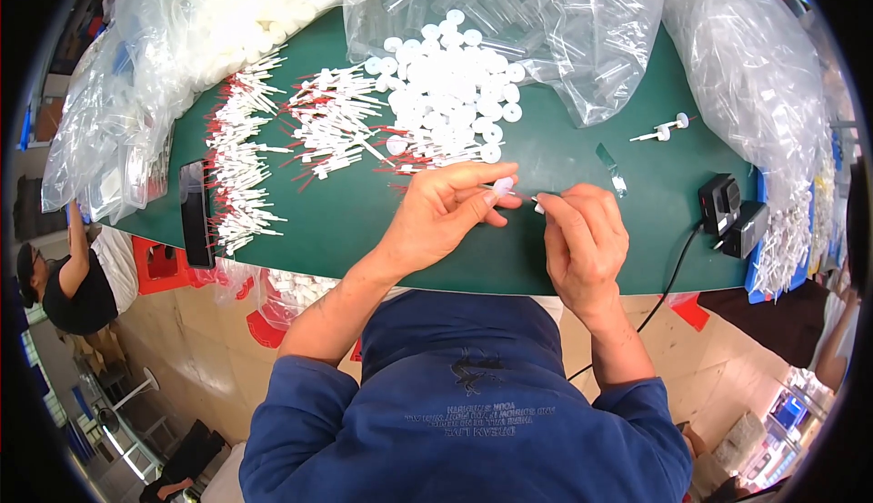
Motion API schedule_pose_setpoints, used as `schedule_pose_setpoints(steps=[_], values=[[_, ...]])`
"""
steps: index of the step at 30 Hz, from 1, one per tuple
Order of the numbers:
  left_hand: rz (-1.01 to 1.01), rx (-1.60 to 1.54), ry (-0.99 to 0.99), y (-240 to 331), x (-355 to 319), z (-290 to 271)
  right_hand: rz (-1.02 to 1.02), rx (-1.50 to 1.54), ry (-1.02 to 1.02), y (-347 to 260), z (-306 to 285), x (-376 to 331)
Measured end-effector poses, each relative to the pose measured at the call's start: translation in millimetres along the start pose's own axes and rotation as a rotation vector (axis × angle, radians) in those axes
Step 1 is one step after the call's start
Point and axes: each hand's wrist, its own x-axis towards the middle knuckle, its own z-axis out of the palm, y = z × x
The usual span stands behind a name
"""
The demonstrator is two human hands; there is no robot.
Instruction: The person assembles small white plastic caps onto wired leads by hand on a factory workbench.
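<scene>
Over the front of the green table, my left hand [435,216] pinches a small white round-headed piece [502,186] between thumb and forefinger, its other fingers partly stretched out. Close by on the right, my right hand [587,237] is closed around a small white piece [539,206] with a dark tip; its exact kind is too small to tell. A short gap separates the two pieces. Just beyond my left hand lie thin white sticks with red ends [418,150], beside a heap of white discs [446,89].
More red-and-white sticks lie in piles [241,153] at left, by a black phone-like slab [195,212]. Plastic bags [591,30] line the back, one holding clear tubes. At right are disc-headed sticks [664,128], a green strip [612,171], black devices [720,203] and a blue tray [757,271].
</scene>
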Motion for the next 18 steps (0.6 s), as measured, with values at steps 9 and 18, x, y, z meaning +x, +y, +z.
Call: schedule_pose_setpoints(steps=[9,18], values=[[-0.078,-0.053,-0.069,1.0,0.3,-0.5,0.14,0.183,-0.059,-7.8,1.5,6.8],[-0.088,-0.074,-0.051,-2.0,1.9,-4.1,0.085,0.133,-0.081,-5.8,4.1,7.7]])
